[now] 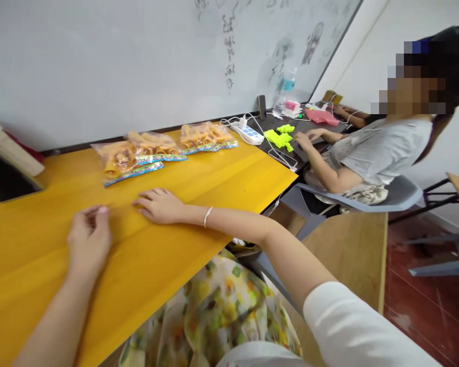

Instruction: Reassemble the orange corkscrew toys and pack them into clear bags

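Observation:
My left hand (89, 239) rests on the yellow tabletop (145, 275) at the left, its fingers curled inward and partly hidden; whether anything is in them cannot be made out. Flat on the same surface lies my right hand (159, 205), fingers a little apart and holding nothing, with a silver bangle on the wrist. Beyond my hands, clear bags of orange tube-like pieces lie along the back edge: one at the left (117, 158), one in the middle (153, 145) and one at the right (206, 135).
A dark-screened device (7, 173) stands at the left edge. A white power strip (248, 133) with cables sits at the back. On the dark table beside it are bright yellow-green pieces (279, 137), near a seated person's hands. A whiteboard (118, 61) rises behind.

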`<state>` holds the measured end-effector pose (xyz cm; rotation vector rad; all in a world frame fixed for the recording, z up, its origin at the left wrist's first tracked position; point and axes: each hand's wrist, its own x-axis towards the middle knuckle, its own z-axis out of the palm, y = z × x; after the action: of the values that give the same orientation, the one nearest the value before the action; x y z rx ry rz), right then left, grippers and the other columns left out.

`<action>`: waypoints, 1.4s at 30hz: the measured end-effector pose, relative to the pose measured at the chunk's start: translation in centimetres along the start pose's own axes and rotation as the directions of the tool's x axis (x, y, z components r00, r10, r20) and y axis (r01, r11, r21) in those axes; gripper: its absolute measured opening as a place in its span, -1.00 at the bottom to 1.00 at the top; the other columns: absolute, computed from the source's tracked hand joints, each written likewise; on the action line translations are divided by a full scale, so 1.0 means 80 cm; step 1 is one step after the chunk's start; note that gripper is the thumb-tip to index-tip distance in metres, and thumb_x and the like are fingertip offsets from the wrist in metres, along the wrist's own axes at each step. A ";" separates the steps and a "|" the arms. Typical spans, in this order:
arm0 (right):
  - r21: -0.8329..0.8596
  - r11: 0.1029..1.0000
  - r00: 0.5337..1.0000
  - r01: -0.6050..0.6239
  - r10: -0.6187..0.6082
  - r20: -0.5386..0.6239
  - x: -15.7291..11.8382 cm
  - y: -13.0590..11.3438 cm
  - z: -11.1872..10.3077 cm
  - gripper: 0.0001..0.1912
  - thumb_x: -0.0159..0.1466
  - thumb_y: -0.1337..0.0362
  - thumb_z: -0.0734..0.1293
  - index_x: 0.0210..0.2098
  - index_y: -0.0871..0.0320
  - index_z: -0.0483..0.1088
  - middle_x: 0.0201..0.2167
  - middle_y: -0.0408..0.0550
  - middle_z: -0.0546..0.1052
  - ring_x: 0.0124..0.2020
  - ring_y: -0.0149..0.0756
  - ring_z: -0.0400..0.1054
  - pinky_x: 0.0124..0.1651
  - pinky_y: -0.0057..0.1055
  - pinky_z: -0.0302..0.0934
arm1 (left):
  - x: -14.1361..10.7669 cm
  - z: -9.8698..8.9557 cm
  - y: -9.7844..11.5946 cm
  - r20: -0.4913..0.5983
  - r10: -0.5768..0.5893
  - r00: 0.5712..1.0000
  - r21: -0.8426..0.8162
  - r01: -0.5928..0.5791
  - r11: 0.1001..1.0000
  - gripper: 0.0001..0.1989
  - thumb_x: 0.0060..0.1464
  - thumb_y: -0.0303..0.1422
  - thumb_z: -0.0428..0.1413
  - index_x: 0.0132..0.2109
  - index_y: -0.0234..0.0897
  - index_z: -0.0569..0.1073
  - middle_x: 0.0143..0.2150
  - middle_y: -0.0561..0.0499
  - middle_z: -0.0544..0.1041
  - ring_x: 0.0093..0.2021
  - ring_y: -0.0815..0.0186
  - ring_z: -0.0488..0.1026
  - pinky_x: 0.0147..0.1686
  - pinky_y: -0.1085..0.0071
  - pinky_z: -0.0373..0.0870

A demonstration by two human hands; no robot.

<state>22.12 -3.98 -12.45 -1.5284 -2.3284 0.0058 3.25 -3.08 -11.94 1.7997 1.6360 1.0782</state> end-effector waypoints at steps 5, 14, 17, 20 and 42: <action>0.070 0.996 0.998 0.056 -0.057 0.010 0.022 -0.033 0.008 -0.67 0.43 0.22 0.21 0.12 0.19 0.38 0.18 0.08 0.44 0.15 -0.13 0.29 0.25 -0.16 0.14 | -0.001 0.007 0.015 0.086 0.115 0.990 -0.084 -0.108 0.991 -0.83 0.18 -0.29 0.04 -0.15 -0.25 0.43 -0.14 -0.06 0.60 -0.09 0.15 0.52 0.09 0.15 0.41; 0.228 0.936 0.963 0.267 -0.267 -0.032 0.046 0.003 0.013 -0.62 0.38 0.23 0.24 0.15 0.22 0.37 0.18 0.18 0.43 0.16 -0.06 0.26 0.25 -0.02 0.15 | 0.052 0.018 -0.004 0.036 0.093 0.995 -0.019 -0.092 0.996 -0.80 0.24 -0.40 -0.03 -0.15 -0.27 0.49 -0.11 -0.11 0.62 -0.16 0.24 0.55 -0.07 0.34 0.43; 0.243 0.922 0.952 0.301 -0.307 -0.014 0.052 0.017 0.010 -0.68 0.38 0.28 0.24 0.08 0.21 0.42 0.15 0.14 0.46 0.13 -0.10 0.29 0.25 -0.05 0.15 | 0.053 0.017 0.001 0.073 0.098 0.992 -0.002 -0.098 0.995 -0.81 0.24 -0.38 0.00 -0.16 -0.24 0.51 -0.16 -0.07 0.63 -0.23 0.24 0.55 -0.15 0.35 0.41; 0.253 0.921 0.953 0.297 -0.301 -0.022 0.055 0.023 0.009 -0.71 0.37 0.31 0.23 0.04 0.20 0.45 0.10 0.14 0.49 0.10 -0.10 0.31 0.22 -0.06 0.18 | 0.052 0.017 0.006 0.102 0.100 0.990 0.034 -0.104 0.994 -0.83 0.23 -0.36 0.03 -0.16 -0.21 0.52 -0.17 -0.04 0.64 -0.25 0.22 0.55 -0.19 0.34 0.39; 0.701 0.707 0.571 -0.096 0.616 -0.542 0.060 0.153 -0.141 -0.28 0.42 0.28 -0.03 0.44 0.07 -0.55 0.11 0.15 0.47 -0.16 -0.33 0.49 -0.12 -0.34 0.35 | 0.053 0.016 -0.007 0.117 0.087 0.989 -0.048 -0.082 0.995 -0.73 0.20 -0.25 0.03 -0.03 -0.23 0.48 -0.32 0.00 0.57 -0.43 0.29 0.43 -0.40 0.40 0.25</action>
<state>34.60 3.27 -2.87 -1.2897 -1.1147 0.1794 3.84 1.30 -12.10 1.8826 1.4685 1.0134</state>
